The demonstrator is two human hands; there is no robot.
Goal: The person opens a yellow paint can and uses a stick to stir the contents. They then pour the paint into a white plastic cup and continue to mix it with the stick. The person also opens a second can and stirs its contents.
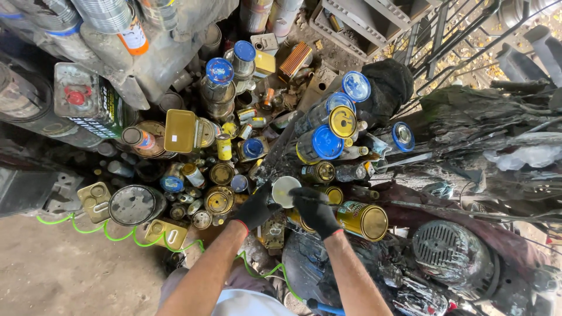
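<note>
— Gripping matters here: how is the white tin held?

— It is clasped between both gloved hands, left hand curled at its side, right hand closed over its edge, low amid the pile. A level, steady hold is best kept so nothing is spilled.

— What is inside it?

— Only a pale interior is seen; contents cannot be told. Blue-lidded cans are shut, and a gold can is lying sideways just beside the right hand

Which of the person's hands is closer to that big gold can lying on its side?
Right. The right hand is right beside the gold can, about touching it; the left hand sits farther left, past the white-topped can.
</note>
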